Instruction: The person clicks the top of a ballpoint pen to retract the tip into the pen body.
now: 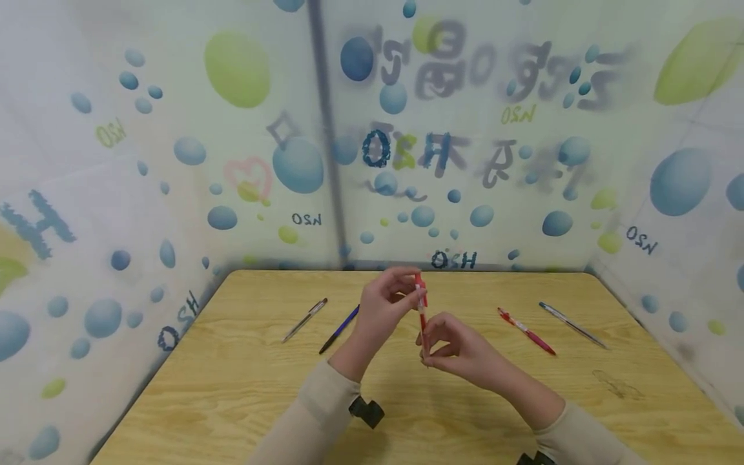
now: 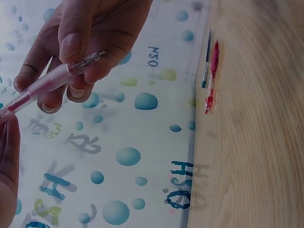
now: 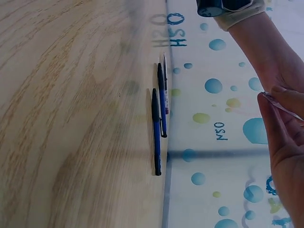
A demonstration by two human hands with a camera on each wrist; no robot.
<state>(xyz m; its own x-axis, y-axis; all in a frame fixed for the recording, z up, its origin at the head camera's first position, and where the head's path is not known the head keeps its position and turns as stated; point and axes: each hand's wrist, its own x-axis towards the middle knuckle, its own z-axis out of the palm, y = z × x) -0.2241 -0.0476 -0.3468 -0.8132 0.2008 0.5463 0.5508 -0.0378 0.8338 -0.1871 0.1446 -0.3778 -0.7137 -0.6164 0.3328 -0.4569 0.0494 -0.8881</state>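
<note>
My left hand (image 1: pixel 382 309) grips the upper, red end of a clear-barrelled red pen (image 1: pixel 422 316), which stands nearly upright above the table. Lower down, my right hand (image 1: pixel 462 352) pinches the pen near its tip between thumb and finger. In the left wrist view the pen (image 2: pixel 47 84) slants across, its clear tip by the right thumb; only part of the left hand (image 2: pixel 7 171) shows at the edge. The right wrist view catches the tip between the fingers, with the right hand (image 3: pixel 292 166) cut by the frame.
On the wooden table (image 1: pixel 244 400), a clear pen (image 1: pixel 304 321) and a blue pen (image 1: pixel 340 329) lie left; a second blue pen (image 3: pixel 156 137) shows in the right wrist view. A red pen (image 1: pixel 527 332) and a blue-ended clear pen (image 1: pixel 572 325) lie right. Printed curtains (image 1: pixel 261 116) surround the table.
</note>
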